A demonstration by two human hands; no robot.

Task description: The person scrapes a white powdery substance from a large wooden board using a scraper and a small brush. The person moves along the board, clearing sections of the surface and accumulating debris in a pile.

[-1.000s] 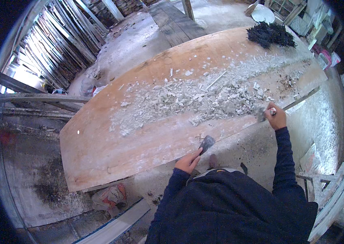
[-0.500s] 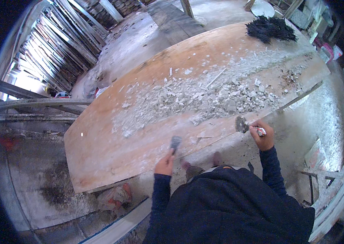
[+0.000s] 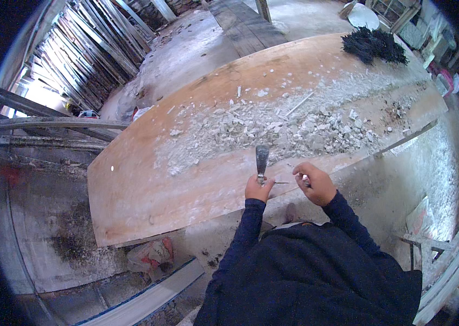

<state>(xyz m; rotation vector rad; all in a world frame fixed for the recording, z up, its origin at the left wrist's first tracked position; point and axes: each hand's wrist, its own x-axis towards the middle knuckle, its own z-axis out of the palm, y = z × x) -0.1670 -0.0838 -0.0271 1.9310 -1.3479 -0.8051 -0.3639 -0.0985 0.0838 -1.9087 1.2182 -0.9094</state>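
My left hand (image 3: 259,190) grips a putty knife (image 3: 262,160), its broad grey blade pointing away from me over the board. Just right of it, my right hand (image 3: 316,186) is closed around the pale handle of a small trowel (image 3: 306,181). The trowel's blade seems turned edge-on; only a thin dark line shows between the hands. Both hands are above the near edge of a large wooden board (image 3: 148,190). Beyond them a heap of broken white plaster pieces (image 3: 316,130) lies spread across the board, with finer white crumbs around it.
A bundle of black fibres (image 3: 373,45) lies at the board's far right end. Wooden poles (image 3: 91,43) lean at the far left. A slatted wooden piece (image 3: 447,271) stands at lower right, a crumpled sack (image 3: 153,252) under the board's near left edge.
My left hand has moved right and away from me with the putty knife. My right hand has come left with the trowel, so the hands are now close together. The view has shifted slightly.
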